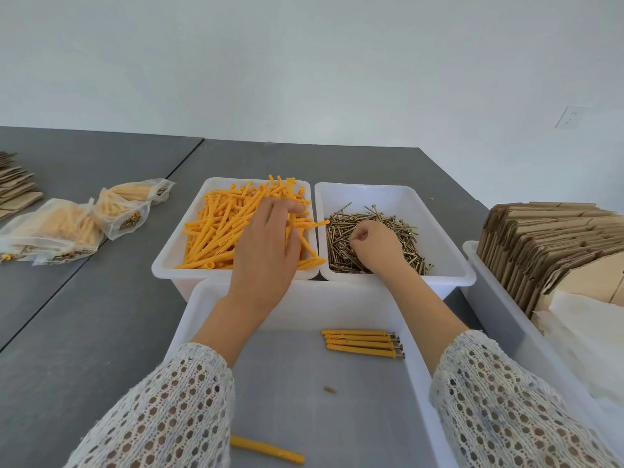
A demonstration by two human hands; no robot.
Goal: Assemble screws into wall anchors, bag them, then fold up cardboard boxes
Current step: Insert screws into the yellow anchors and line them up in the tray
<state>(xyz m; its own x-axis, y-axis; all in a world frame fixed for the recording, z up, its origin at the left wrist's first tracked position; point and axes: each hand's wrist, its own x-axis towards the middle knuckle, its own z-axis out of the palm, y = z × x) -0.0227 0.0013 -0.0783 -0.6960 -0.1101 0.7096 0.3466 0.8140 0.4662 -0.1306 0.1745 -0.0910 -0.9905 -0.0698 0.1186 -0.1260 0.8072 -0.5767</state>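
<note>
Plainly, grey table [101, 315]; white wall [304, 62] behind.

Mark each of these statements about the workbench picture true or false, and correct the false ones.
1. The left hand reaches into the white plastic bin of orange plastic wall anchors. True.
2. The right hand is over the folded brown cardboard boxes. False: it is in the white bin of brass-coloured screws.
3. Four assembled anchors with screws lie in the large near white tray. True.
4. The clear plastic bags of anchors lie right of the bins. False: they lie on the left.
</note>
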